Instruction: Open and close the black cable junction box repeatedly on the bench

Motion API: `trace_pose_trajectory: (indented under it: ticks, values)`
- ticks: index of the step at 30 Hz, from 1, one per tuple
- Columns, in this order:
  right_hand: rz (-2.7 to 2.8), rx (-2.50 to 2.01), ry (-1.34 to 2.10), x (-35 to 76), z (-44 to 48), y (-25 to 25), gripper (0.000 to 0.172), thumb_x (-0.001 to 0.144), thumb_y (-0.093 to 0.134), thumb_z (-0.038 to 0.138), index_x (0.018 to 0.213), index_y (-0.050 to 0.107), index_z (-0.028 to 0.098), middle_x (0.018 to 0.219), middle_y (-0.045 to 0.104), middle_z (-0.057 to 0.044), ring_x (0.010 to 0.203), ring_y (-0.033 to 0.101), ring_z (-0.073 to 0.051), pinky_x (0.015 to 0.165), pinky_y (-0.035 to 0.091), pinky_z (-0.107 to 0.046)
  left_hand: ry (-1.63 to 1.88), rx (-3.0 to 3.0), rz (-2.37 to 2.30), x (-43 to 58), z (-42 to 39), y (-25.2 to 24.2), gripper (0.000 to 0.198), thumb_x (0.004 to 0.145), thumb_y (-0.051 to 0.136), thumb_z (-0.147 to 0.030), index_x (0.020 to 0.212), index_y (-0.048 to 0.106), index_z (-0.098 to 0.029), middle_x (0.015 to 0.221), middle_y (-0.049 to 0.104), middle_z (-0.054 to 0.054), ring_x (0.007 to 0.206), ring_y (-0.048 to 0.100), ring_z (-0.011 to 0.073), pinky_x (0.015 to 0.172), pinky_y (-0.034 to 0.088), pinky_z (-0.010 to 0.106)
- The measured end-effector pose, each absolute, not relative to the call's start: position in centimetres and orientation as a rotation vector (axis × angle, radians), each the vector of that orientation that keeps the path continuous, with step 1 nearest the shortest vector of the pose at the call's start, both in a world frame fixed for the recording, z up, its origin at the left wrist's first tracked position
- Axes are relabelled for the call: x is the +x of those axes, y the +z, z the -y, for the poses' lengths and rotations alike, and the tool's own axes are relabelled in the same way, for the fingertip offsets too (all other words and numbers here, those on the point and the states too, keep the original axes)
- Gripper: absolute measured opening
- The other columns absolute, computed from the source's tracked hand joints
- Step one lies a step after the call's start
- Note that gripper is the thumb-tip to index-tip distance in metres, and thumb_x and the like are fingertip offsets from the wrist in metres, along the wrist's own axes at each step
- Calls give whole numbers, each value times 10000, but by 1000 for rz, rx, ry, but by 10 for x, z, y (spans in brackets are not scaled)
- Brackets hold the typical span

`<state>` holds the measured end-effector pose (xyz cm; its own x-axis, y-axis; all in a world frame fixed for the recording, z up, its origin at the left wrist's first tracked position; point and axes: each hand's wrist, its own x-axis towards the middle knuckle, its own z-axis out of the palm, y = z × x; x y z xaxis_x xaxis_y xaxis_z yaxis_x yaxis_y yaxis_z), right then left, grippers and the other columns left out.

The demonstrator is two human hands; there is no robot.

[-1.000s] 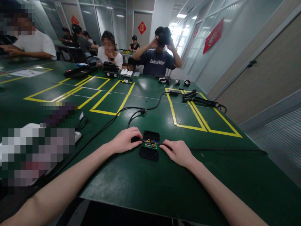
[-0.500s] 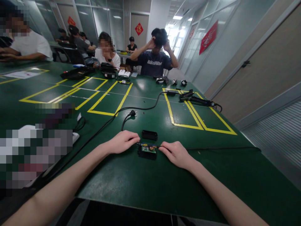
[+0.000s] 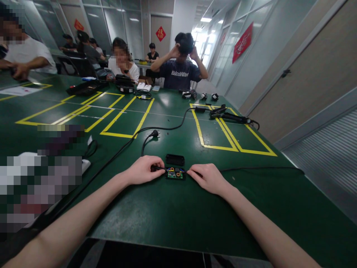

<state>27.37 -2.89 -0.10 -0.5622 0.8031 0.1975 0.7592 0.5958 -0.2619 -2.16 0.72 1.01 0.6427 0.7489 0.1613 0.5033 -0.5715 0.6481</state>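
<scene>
Across the tabletop (image 3: 139,208), yellow tape (image 3: 220,148) marked out oblong bays, apparently to keep gear sorted. A black tool (image 3: 234,118) lay over the bays by the right edge, well apart from the work, presumably to leave elbow room.

The person's two hands met the work well in from the near edge, roughly midway along it. The left hand (image 3: 146,170) pinched a left cable (image 3: 156,168) between thumb and curled fingers. The right hand (image 3: 208,178) pinched a right cable (image 3: 262,167) that ran out to the right edge. Held from both ends, the assembly was probably being kept level and its leads straight.

Towards the far edge, just beyond the board, sat an open half-case (image 3: 175,159), seemingly within easy reach. A plug (image 3: 154,133) rested beyond the left hand; its lead passed behind that hand, the join hidden.

Between the fingertips lay the circuit board (image 3: 175,173), component side up, with a dark casing rim showing along its near side. Whether it was fully seated could not be told.
</scene>
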Motion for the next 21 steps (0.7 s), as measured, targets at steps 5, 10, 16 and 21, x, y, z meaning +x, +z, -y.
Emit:
trace_pose_trajectory:
  ticks: [5, 10, 16, 21]
  values:
    - [2515, -1236, 42, 273, 28, -4, 460, 1105, 418, 352, 729, 631, 195, 714, 671, -43, 663, 618, -163, 639, 359, -285, 588, 2380, -972, -21, -6, 10, 104, 909, 673, -284, 882, 702, -187, 803, 701, 5, 707, 642, 155, 663, 456, 252]
    - [2501, -1205, 80, 272, 28, -4, 371, 1070, 513, 345, 762, 657, 197, 729, 675, -39, 690, 616, -168, 648, 393, -280, 613, 2477, -935, -19, -4, 12, 159, 954, 639, -266, 820, 685, -192, 815, 694, 23, 799, 645, 183, 721, 473, 277]
    - [2454, -1080, 214, 272, 27, -2, 251, 1048, 562, 281, 845, 686, 201, 756, 673, -31, 719, 624, -170, 669, 431, -276, 571, 2351, -1044, -15, -1, 12, 160, 919, 676, -298, 797, 684, -194, 769, 660, 1, 733, 609, 165, 665, 447, 269]
    - [2388, -1082, 384, 271, 27, -3, 333, 1075, 507, 350, 847, 701, 205, 791, 668, -45, 750, 632, -186, 688, 469, -300, 637, 2296, -1071, -14, 0, 7, 100, 897, 686, -301, 910, 716, -206, 785, 663, -6, 729, 605, 159, 664, 457, 267]
